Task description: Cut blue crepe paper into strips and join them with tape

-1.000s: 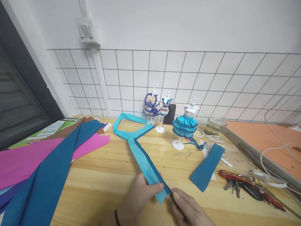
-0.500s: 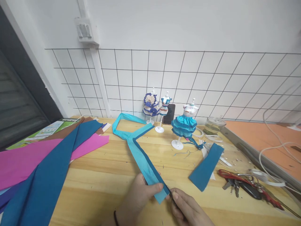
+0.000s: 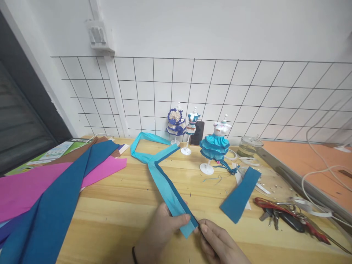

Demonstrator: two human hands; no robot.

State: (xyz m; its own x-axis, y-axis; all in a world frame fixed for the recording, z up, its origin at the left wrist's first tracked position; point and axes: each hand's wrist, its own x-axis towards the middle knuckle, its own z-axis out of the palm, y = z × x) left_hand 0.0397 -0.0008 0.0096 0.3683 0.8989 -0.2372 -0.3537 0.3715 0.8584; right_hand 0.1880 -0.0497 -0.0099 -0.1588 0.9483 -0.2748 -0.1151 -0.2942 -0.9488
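A long folded strip of light blue and dark blue crepe paper (image 3: 165,183) runs from the wall side down the wooden table (image 3: 118,205) towards me. My left hand (image 3: 162,231) pinches its near end, thumb on top of the light blue layer. My right hand (image 3: 220,245) is closed just right of that end, fingers wrapped round a thin dark tool whose tip touches the strip's dark blue edge; I cannot make out what the tool is.
Pink, dark blue and brown paper sheets (image 3: 46,194) fan over the left. Three small mannequins in paper dresses (image 3: 214,146) stand by the wire grid. A dark blue paper piece (image 3: 240,194), a glass jar (image 3: 247,146), keys (image 3: 286,216) and white cables (image 3: 316,176) lie right.
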